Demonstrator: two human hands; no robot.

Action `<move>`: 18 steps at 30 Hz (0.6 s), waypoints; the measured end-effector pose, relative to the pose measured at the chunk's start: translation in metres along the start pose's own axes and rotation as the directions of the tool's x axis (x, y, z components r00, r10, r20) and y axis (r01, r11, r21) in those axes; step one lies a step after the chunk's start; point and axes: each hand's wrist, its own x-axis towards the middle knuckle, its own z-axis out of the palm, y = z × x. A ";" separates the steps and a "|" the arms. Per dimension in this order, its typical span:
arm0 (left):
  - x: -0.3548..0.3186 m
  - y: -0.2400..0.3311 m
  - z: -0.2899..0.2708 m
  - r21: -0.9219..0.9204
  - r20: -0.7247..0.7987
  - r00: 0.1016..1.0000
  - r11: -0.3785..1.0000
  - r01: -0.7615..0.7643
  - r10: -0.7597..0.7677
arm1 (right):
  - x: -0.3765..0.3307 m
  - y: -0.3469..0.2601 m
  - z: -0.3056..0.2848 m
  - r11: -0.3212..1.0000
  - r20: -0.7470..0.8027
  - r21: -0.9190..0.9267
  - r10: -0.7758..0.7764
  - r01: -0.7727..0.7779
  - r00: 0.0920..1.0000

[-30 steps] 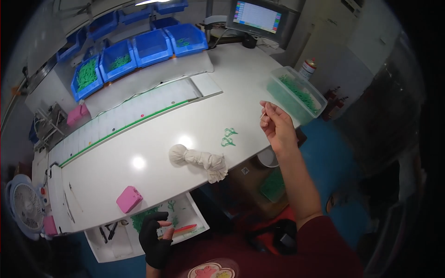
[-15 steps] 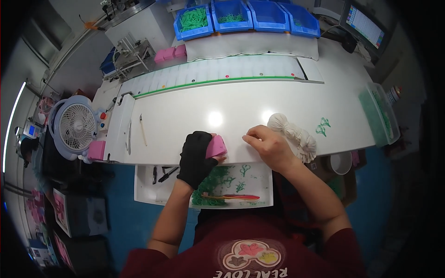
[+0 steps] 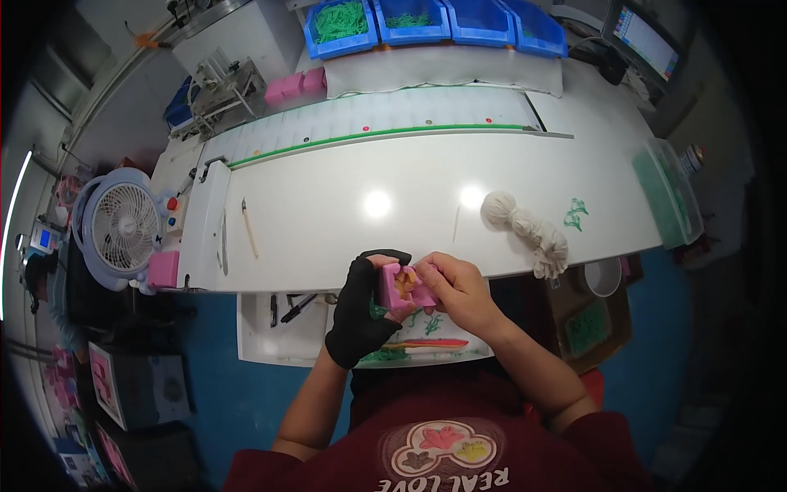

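Observation:
My left hand (image 3: 359,307), in a black fingerless glove, and my bare right hand (image 3: 459,289) together hold a small pink block (image 3: 403,285) at the near edge of the white table (image 3: 344,213). The block shows an orange patch on its top face. My right fingers press on its right side. Below my hands lies a white tray (image 3: 287,340) with green bits and an orange strip. A white knotted cloth bundle (image 3: 529,234) lies on the table to the right, next to a few green pieces (image 3: 575,213).
Blue bins (image 3: 426,20) of green parts line the far edge. A green-edged strip (image 3: 377,135) crosses the table. A thin stick (image 3: 249,230) lies at left. A white fan (image 3: 123,225) and pink blocks (image 3: 162,269) stand left; a clear bin (image 3: 668,193) and a screen (image 3: 648,37) at right.
My view swung from the table's right side to its near edge. My right hand came down from the air to the pink block, which both hands have lifted off the table.

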 end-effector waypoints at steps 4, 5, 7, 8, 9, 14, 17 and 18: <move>-0.006 -0.006 0.021 -0.194 -0.397 0.915 0.981 -0.004 -0.075 | -0.014 0.000 0.020 0.989 -0.076 0.147 -0.008 0.019 0.997; -0.005 -0.006 0.023 -0.236 -0.379 0.903 0.965 0.117 -0.202 | -0.016 0.000 0.019 0.994 -0.123 -0.002 -0.112 0.112 0.986; -0.005 0.001 0.022 -0.308 -0.294 0.864 0.896 0.320 -0.409 | -0.018 0.000 0.016 0.965 -0.147 -0.161 -0.232 0.208 0.962; -0.005 0.001 0.020 -0.308 -0.292 0.863 0.895 0.323 -0.412 | -0.019 0.000 0.014 0.966 -0.148 -0.159 -0.230 0.206 0.962; -0.006 0.001 0.017 -0.442 -0.158 0.854 0.809 0.387 -0.495 | -0.021 0.000 0.011 0.949 -0.137 -0.203 -0.273 0.243 0.952; -0.005 0.006 0.026 -0.489 -0.175 0.870 0.808 0.330 -0.462 | -0.023 0.003 0.008 0.914 -0.138 -0.258 -0.355 0.313 0.925; -0.004 0.005 0.034 -0.434 -0.256 0.841 0.834 0.340 -0.476 | -0.025 0.007 0.007 0.974 -0.202 -0.147 -0.201 0.173 0.958; -0.004 0.004 0.035 -0.433 -0.252 0.842 0.834 0.343 -0.477 | -0.025 0.010 0.006 0.984 -0.189 -0.103 -0.163 0.146 0.968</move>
